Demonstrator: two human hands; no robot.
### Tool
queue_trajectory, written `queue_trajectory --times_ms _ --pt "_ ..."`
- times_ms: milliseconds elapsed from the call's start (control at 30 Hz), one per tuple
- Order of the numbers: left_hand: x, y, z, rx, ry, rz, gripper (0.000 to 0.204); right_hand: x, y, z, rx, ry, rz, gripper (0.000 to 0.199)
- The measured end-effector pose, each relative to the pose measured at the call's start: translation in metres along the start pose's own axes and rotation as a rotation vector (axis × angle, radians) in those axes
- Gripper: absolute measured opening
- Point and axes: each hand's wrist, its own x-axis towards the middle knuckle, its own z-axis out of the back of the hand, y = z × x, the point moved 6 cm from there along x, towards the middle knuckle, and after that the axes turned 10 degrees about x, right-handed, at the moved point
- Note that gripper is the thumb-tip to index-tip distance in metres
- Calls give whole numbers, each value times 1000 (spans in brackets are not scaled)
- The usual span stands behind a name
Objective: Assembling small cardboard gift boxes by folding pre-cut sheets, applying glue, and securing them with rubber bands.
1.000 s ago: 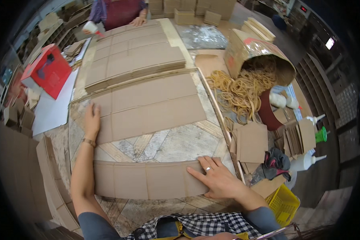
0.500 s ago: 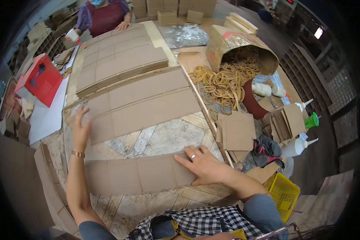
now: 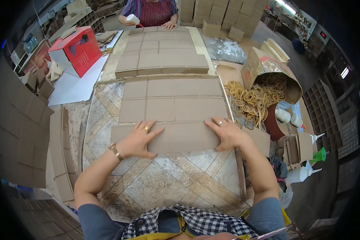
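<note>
On patterned tabletop [image 3: 156, 180], cardboard strip [image 3: 180, 140] lies just nearside of creased sheets [image 3: 160, 110]; edge contact unclear. Left hand [image 3: 139, 140] and right hand [image 3: 228, 135] hold strip across its width, fingers spread wide, thumbs at near edge, seemingly for straight, flat alignment. Strip matte, brown; tabletop stained. Rubbery tan loops [image 3: 252, 101] spill from tipped carton [image 3: 255, 66], presumably for easy reach.
</note>
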Motion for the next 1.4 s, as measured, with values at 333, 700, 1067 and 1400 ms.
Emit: queue_trajectory --times_ms 333,700,1067,1400 --pt "4 -6 13 -85 28 -23 93 -5 2 4 -21 50 -83 103" --pt "-72 -69 6 -97 36 -46 83 -78 55 -38 31 10 78 94" --pt "-120 -120 6 -162 104 -74 85 -128 85 -51 160 24 100 92" --pt "-146 -58 11 -10 -220 249 58 -184 97 -84 92 -178 -29 57"
